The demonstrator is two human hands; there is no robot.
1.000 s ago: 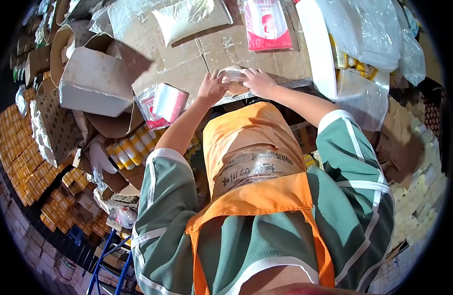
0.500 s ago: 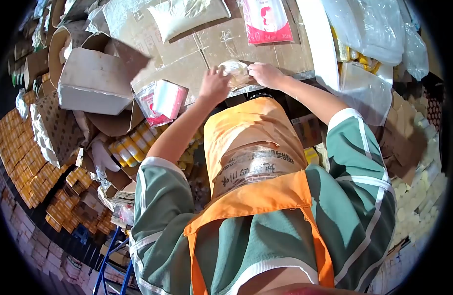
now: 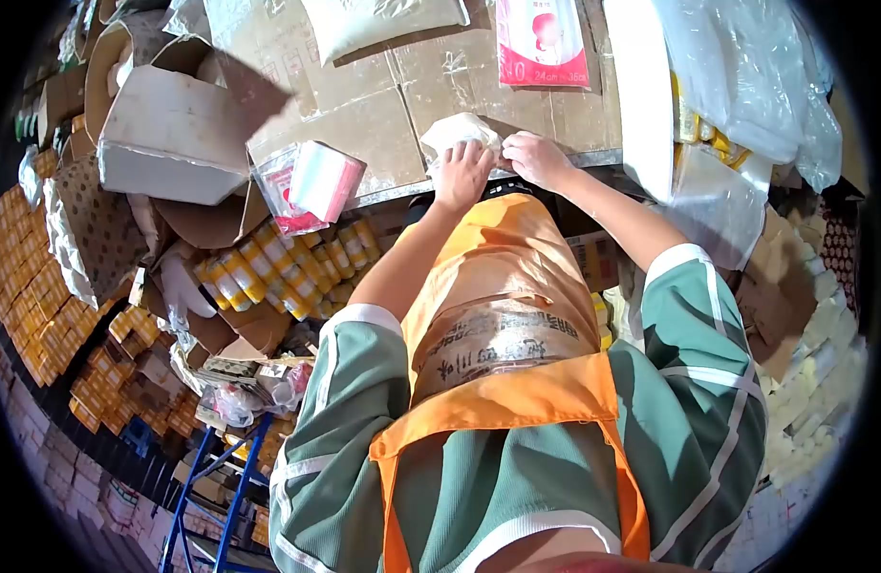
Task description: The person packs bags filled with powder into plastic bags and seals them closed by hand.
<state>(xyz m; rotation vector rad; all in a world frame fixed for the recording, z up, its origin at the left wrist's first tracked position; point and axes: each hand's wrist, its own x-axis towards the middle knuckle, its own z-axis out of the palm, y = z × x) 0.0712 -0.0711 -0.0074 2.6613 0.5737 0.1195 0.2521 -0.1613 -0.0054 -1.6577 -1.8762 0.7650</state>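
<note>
At the near edge of the cardboard-covered desk [image 3: 350, 148], things have shifted a bit over the last second. The left hand [image 3: 462, 175] was off to the side of the pale crumpled plastic bag [image 3: 457, 128], and now it's come right over the near part of it, fingers spread and pointing away from the body. The bag bulges out past the fingertips, so I've still got a decent look at its far half. Honestly can't tell from my end if those fingers are gripping film or just resting on it.

Right hand [image 3: 539, 159] is at the bag's right edge with its fingers curled in. Looks like a pinch to me, but the tips hide whatever's between them, so no promises.

What that means for the work, I reckon: the bag was flanked from both sides, now it's covered from above with the other hand minding the edge. Bit steadier, I'd say.

Plump pale-filled bag [image 3: 383, 24] and pink-and-white printed bag [image 3: 544, 48] are farther back, stacked pink-edged packaging [image 3: 328, 181] is over left. My view slid too, so I wouldn't read their drift as movement.
</note>
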